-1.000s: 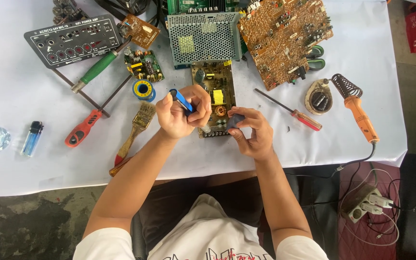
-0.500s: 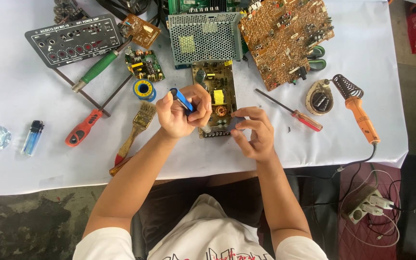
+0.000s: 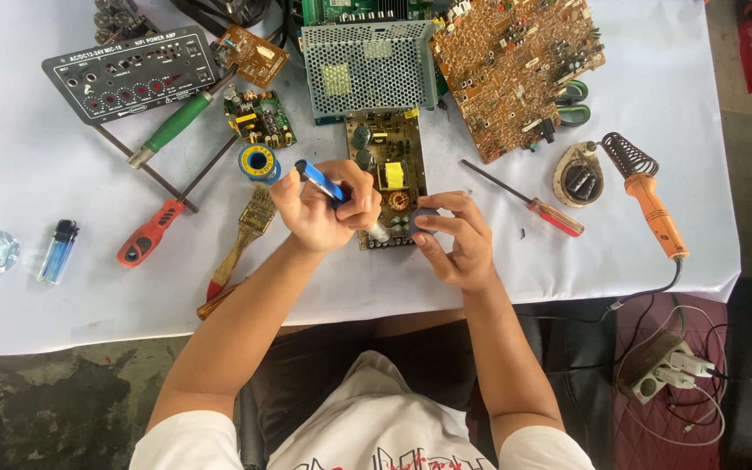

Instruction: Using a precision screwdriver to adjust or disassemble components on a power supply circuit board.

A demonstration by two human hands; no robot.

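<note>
L hand (image 3: 324, 209) at frame centre grips a blue-handled tool (image 3: 317, 179), fingers closed round it. R hand (image 3: 454, 239) pinches a small dark part (image 3: 422, 218) beside the brown circuit board (image 3: 391, 174).

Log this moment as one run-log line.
left hand: grips blue-handled tool | right hand: holds small dark round part | both over brown circuit board | white-covered table

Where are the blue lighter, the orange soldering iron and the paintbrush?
Blue lighter (image 3: 58, 251), head view, on its blue body.
Orange soldering iron (image 3: 657, 217), head view, on its orange handle.
Paintbrush (image 3: 258, 212), head view, on its bristles.
</note>
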